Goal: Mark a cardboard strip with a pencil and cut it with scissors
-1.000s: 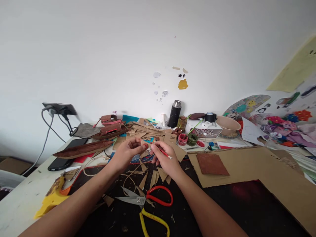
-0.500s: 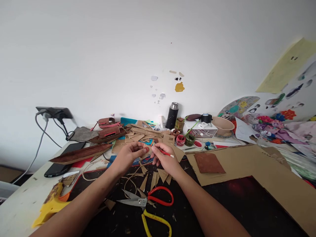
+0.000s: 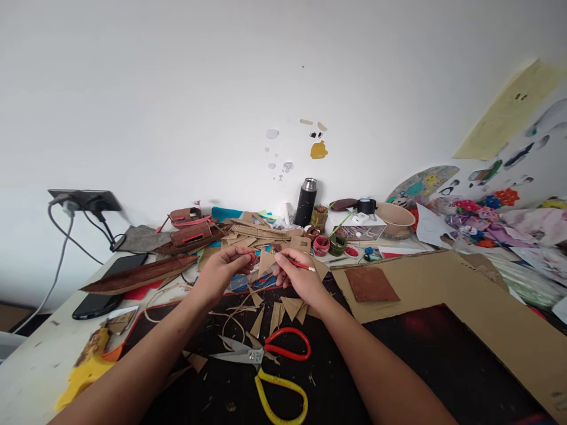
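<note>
Above the near middle of the desk, my left hand (image 3: 224, 268) pinches a small red piece (image 3: 253, 258) between thumb and fingers; its exact kind is too small to make out. A short gap to the right, my right hand (image 3: 301, 273) is closed on a thin red stick with a pale end (image 3: 305, 267), like a pencil or paintbrush. Its other end points toward the left hand. Below both hands lie open scissors (image 3: 257, 356) with one red and one yellow handle, among several cardboard scraps (image 3: 278, 319).
A yellow glue gun (image 3: 88, 366) lies at left, near a brown boat-shaped piece (image 3: 137, 276) and a phone (image 3: 100, 301). Paint jars (image 3: 338, 245) and a black flask (image 3: 306, 203) stand at the back. A brown square (image 3: 372, 284) rests on large cardboard (image 3: 411, 268) at right.
My left hand has drawn back to the left with the red piece, widening the gap between my hands. My right hand still holds the red stick. The view has shifted slightly.
</note>
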The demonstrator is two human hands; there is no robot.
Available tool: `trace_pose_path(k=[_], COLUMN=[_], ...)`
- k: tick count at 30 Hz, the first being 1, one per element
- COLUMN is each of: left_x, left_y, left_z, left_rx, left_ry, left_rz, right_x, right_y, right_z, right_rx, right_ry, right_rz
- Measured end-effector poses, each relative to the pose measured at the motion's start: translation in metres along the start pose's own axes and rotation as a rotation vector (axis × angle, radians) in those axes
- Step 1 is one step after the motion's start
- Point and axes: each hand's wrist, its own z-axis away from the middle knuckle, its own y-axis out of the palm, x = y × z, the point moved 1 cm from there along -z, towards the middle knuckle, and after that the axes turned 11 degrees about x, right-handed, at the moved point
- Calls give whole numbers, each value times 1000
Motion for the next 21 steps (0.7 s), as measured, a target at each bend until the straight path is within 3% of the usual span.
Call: trace_pose_path(k=[11, 21], left_x=[-10, -11], left_y=[9, 7], left_z=[5, 6], left_rx=[259, 259], left_ry=[-103, -168], left_rz=[-222, -345], right_x=[0, 4], right_y=[-1, -6], right_z=[0, 0], right_rx=[32, 21], right_ry=[-12, -47], right_rz=[68, 32])
